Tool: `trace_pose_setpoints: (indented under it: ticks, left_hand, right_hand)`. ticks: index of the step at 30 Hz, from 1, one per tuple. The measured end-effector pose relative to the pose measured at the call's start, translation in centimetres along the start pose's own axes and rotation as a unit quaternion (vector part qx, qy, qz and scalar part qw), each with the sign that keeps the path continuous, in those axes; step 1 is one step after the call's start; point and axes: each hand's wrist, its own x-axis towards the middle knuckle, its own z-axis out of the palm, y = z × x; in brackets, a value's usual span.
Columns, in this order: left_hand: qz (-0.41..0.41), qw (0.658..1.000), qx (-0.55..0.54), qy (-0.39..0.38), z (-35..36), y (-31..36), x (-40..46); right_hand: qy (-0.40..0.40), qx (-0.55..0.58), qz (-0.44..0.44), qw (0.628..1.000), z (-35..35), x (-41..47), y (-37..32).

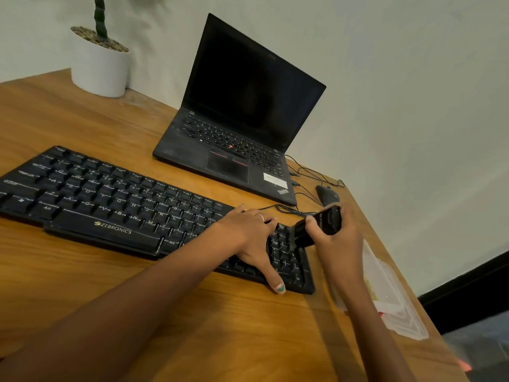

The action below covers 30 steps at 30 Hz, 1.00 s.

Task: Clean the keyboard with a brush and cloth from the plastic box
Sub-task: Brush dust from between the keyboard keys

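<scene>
Keyboard (132, 205), black, Zebronics branded, lying flat across the wooden desk (68, 271), long edge running from the near left toward the right. Behind keyboard: open black ThinkPad laptop (237, 128), screen dark, standing apart from it. Far behind keyboard's left end, against the wall: white plant pot (100, 70) with a green stem. Just right of keyboard's right end, at the desk edge: clear plastic box (396, 299), partly hidden by the right forearm; contents too blurred to name. Behind keyboard's right end, beside the laptop corner: dark mouse (326, 195) with thin black cables (308, 172) trailing around it. On keyboard's right part: left hand (253, 238), palm down, fingers spread and relaxed, pressing flat on the keys, thumb reaching over the near edge, ring on one finger, green nail polish. Above keyboard's number pad: right hand (338, 238), fingers curled tight around a black brush (316, 227). Brush angled down-left, bristle end touching the number-pad keys, handle end rising past the knuckles.
</scene>
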Motion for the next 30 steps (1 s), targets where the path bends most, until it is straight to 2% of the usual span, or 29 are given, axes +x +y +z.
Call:
trace_pose_setpoints:
  ticks: [5, 7, 9, 12, 16, 21, 27, 30]
  left_hand:
    - [-0.001, 1.000, 0.001, 0.002, 0.0, -0.1, 0.2]
    - [-0.001, 1.000, 0.004, 0.001, 0.0, -0.1, 0.2]
    - [0.000, 1.000, 0.005, -0.001, 0.0, 0.0, 0.2]
    - [0.000, 1.000, 0.003, -0.003, 0.0, 0.0, 0.2]
    - [0.000, 1.000, -0.002, -0.007, 0.1, 0.0, 0.2]
    - [-0.004, 1.000, -0.005, -0.007, 0.1, -0.1, 0.3]
    - [-0.001, 1.000, -0.001, -0.002, 0.1, -0.1, 0.3]
    - [-0.002, 1.000, -0.001, -0.003, 0.2, 0.0, 0.2]
  right_hand:
    - [-0.199, -0.059, 0.055, 0.977, -4.1, -1.1, -1.6]
    - [-0.238, -0.057, 0.059, 0.968, -5.0, -2.0, -2.1]
    - [-0.216, -0.049, 0.055, 0.974, -5.0, -2.3, -2.2]
    - [-0.119, -0.068, 0.015, 0.990, -3.4, -1.5, -1.8]
    - [-0.055, -0.068, -0.009, 0.996, 0.0, 1.3, -0.6]
    - [-0.032, -0.048, -0.008, 0.998, 2.3, 4.6, 0.5]
    - [0.022, 0.011, 0.015, 1.000, 2.0, 3.9, 1.9]
    - [0.053, 0.006, -0.033, 0.998, 2.2, 3.4, 2.4]
